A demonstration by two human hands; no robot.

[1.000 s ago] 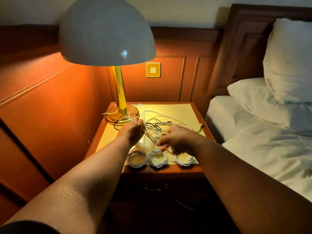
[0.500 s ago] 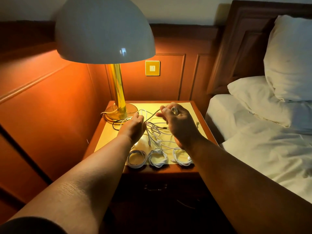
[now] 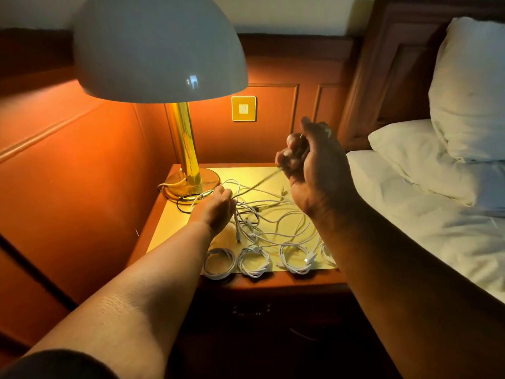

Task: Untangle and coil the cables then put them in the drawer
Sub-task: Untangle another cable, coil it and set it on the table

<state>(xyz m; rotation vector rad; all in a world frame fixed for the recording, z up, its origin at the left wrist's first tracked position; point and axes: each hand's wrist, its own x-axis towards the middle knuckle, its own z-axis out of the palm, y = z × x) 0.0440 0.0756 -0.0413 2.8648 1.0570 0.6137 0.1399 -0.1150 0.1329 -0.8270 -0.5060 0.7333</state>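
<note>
Cables lie in a loose white tangle [image 3: 262, 214] across the middle of the yellow-topped nightstand [image 3: 273, 173], with one black lead [image 3: 185, 201] looping by the base of the brass lamp [image 3: 188, 170]. In the head view, the only one given, the left hand [image 3: 216, 206] sits low over the left side of the tangle, its fingers curled round a white strand near the lamp base. The right hand [image 3: 311, 162] is raised above the back of the nightstand, fingers closed in a pinch on a thin cable [image 3: 257, 184] that runs taut and slanting down from it to the left hand. Along the front edge of the nightstand lie coiled cables in a row: a first coil [image 3: 218, 262] just beside the left forearm, a second coil [image 3: 255, 262] next to it, a third coil [image 3: 296, 259] further right, and a fourth coil [image 3: 326, 255] partly hidden behind the right forearm. The drawer [image 3: 251, 310] below the top, with a dark metal handle, is closed and in deep shadow. The lamp's white dome shade [image 3: 158, 47] fills the upper left. A yellow wall switch [image 3: 243, 108] sits on the wood panelling behind. To the right are a bed [image 3: 423, 214] with white sheets, pillows [image 3: 464, 91] and a dark wooden headboard [image 3: 396, 64].
</note>
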